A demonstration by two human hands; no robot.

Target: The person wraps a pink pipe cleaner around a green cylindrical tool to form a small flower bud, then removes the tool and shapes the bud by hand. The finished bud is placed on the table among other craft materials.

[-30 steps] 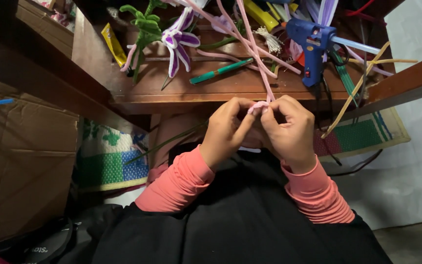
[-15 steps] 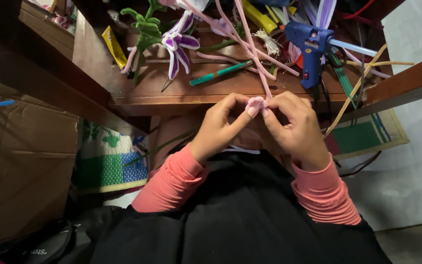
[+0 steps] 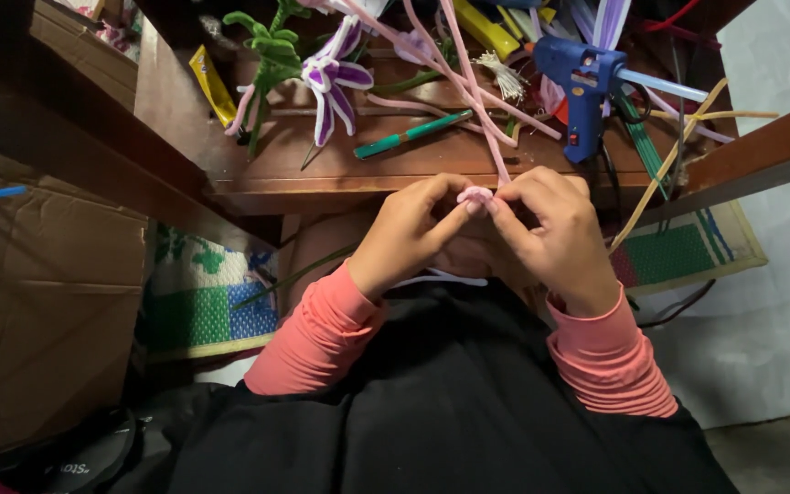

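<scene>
My left hand (image 3: 409,233) and my right hand (image 3: 550,229) meet just below the edge of a low wooden table (image 3: 322,174). Between the fingertips of both hands sits a small curled end of a pink pipe cleaner (image 3: 475,194). Its long stem runs up and away over the table. Both sleeves are salmon pink above a black lap.
On the table lie a blue glue gun (image 3: 580,82), a green pen (image 3: 409,134), a purple and white pipe-cleaner flower (image 3: 333,78), green pipe-cleaner stems (image 3: 262,46) and a yellow packet (image 3: 212,87). A cardboard box (image 3: 48,293) stands at the left. A green woven mat (image 3: 678,252) lies at the right.
Both hands have kept pinching the pink curl and shifted slightly; the left fingers have straightened toward it.
</scene>
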